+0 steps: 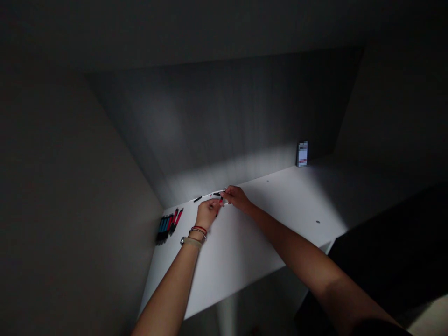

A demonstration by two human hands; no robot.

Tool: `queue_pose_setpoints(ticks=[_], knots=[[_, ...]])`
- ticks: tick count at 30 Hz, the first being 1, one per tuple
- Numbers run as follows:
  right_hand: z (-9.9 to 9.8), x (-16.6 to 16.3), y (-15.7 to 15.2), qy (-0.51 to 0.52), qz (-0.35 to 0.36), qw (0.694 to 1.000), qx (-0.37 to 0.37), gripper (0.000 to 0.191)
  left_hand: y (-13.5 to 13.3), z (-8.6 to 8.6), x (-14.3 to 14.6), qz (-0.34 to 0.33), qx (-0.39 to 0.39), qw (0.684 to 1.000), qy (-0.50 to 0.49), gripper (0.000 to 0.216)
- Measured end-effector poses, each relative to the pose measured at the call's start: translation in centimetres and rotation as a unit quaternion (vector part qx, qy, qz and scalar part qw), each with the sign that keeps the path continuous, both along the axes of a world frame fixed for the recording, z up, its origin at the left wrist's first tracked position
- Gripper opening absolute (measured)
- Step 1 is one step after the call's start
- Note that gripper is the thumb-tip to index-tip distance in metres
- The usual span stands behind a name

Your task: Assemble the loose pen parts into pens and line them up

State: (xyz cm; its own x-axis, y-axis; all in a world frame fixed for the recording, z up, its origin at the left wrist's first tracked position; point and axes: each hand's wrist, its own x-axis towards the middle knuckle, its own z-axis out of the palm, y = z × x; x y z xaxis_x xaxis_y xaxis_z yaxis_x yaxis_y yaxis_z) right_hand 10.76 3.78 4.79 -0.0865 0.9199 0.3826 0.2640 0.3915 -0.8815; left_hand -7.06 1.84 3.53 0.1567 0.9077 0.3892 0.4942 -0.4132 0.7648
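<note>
Near the back edge of the white desk [245, 233], my left hand [207, 212] and my right hand [236, 197] meet at a red and black pen [221, 200]. The fingers of my left hand are closed around its barrel. My right hand pinches at the pen's upper end; the fingertips are small and partly hidden. Small dark pen parts [198, 199] lie on the desk just behind my hands. To the left, several pens with blue barrels [163, 225] and red barrels [178, 218] lie side by side, with black grips.
A phone [303, 154] with a lit screen leans upright against the back panel [224, 121] at the right. A side wall [87, 186] borders the desk on the left. The desk's front edge [245, 285] runs beneath my forearms. Light falls unevenly, and the surroundings are dark.
</note>
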Motion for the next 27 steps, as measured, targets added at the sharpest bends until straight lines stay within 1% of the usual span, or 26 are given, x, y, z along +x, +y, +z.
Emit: queue_pose_setpoints(ticks=[4, 7, 9, 11, 13, 15, 18, 20, 22, 25, 27], knots=[[0.3, 0.0, 0.0, -0.003, -0.006, 1.000, -0.008, 0.037, -0.5, 0.7, 0.1, 0.019, 0.041, 0.999, 0.025, 0.026], [0.0, 0.2, 0.3, -0.022, -0.003, 1.000, -0.013, 0.031, -0.9, 1.1, 0.1, 0.065, 0.067, 0.996, 0.015, 0.024], [-0.6, 0.3, 0.4, -0.071, -0.013, 0.997, 0.002, 0.023, -1.0, 1.2, 0.0, 0.103, 0.069, 0.992, -0.007, 0.024], [-1.3, 0.4, 0.5, -0.143, -0.014, 0.989, 0.024, 0.014, -1.0, 1.2, -0.2, 0.121, 0.070, 0.990, -0.025, 0.022], [-1.9, 0.4, 0.4, -0.212, -0.003, 0.976, 0.037, 0.011, -0.9, 1.1, -0.3, 0.116, 0.074, 0.990, -0.029, 0.021], [-2.2, 0.3, 0.2, -0.260, 0.001, 0.965, 0.042, 0.011, -0.9, 1.1, -0.3, 0.105, 0.076, 0.991, -0.023, 0.022], [-2.2, -0.1, -0.4, -0.305, -0.015, 0.952, 0.033, 0.011, -0.9, 1.0, -0.1, 0.100, 0.076, 0.992, -0.019, 0.023], [-1.8, -0.4, -0.8, -0.335, -0.025, 0.942, 0.021, 0.015, -0.9, 1.0, -0.1, 0.094, 0.076, 0.992, -0.024, 0.023], [-1.4, -0.7, -1.2, -0.352, -0.042, 0.935, 0.006, 0.022, -0.9, 0.9, -0.1, 0.084, 0.075, 0.993, -0.031, 0.022], [-1.1, -1.2, -1.7, -0.351, -0.071, 0.934, -0.005, 0.032, -1.0, 0.9, -0.1, 0.077, 0.071, 0.994, -0.036, 0.021], [-1.0, -1.5, -1.8, -0.356, -0.064, 0.932, 0.001, 0.032, -1.0, 1.0, -0.1, 0.078, 0.069, 0.994, -0.037, 0.020]])
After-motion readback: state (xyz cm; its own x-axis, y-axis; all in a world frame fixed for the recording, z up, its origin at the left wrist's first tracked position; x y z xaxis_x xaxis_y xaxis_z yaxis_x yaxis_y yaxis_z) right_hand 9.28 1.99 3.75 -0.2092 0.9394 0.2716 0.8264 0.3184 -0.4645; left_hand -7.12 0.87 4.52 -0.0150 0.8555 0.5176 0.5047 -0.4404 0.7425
